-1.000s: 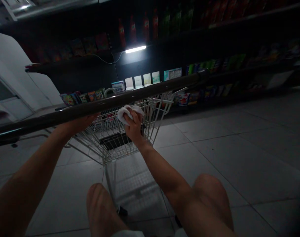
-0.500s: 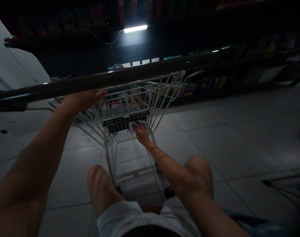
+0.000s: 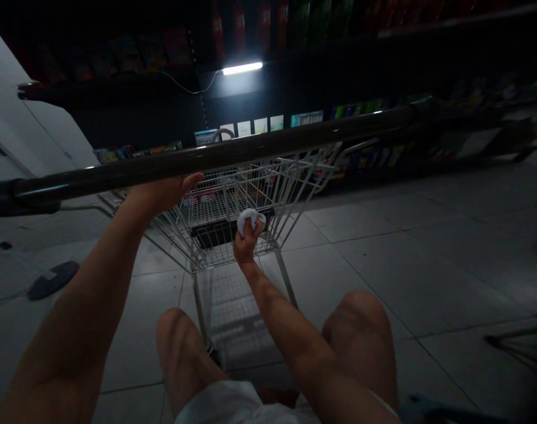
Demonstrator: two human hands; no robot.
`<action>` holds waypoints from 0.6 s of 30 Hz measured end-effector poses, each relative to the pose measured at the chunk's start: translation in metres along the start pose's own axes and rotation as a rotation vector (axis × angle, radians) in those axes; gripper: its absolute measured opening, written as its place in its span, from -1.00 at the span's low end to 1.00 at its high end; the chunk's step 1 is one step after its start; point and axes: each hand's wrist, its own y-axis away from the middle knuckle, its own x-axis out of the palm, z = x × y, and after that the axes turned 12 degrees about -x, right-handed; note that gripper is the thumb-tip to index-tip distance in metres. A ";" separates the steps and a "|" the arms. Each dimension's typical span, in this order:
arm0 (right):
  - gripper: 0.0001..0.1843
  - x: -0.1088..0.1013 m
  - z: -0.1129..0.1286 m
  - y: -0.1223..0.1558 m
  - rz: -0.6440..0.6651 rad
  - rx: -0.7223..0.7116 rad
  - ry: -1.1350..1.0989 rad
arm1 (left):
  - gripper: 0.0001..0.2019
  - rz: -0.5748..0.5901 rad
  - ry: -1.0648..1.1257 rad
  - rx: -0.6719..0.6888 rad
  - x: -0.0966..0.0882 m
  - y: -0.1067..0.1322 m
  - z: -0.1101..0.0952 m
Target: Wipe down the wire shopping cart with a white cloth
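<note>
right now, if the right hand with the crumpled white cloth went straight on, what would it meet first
Most likely the grey metal wire end of the shopping cart, beyond the cloth in the right hand; depth is unclear, so cloth and wire may touch.

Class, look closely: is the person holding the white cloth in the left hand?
No, the right hand holds the white cloth, while the left hand is at the dark handlebar.

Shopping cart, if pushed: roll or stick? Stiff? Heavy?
Likely rolls: the shopping cart has a dark caster under one leg, and the floor looks flat. Probably stiff: its wire basket looks rigid. Perhaps light for its size, being mostly open wire; load unclear.
</note>
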 end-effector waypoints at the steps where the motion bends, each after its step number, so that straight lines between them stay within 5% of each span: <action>1: -0.33 -0.008 0.000 -0.001 0.021 -0.030 -0.001 | -0.46 -0.006 0.005 -0.005 0.000 0.000 0.000; 6: -0.35 -0.054 0.028 -0.064 0.114 -0.193 -0.081 | -0.46 0.032 0.049 -0.025 0.000 0.002 -0.001; 10: -0.36 -0.051 0.061 -0.113 0.133 -0.304 -0.021 | -0.45 0.073 0.044 -0.071 0.000 0.003 -0.004; 15: -0.45 -0.039 0.054 -0.077 0.360 -0.307 0.002 | -0.45 0.036 0.043 -0.026 0.002 0.002 -0.005; 18: -0.47 -0.049 0.052 -0.058 0.344 -0.372 -0.034 | -0.45 0.041 0.039 -0.026 0.004 0.001 -0.003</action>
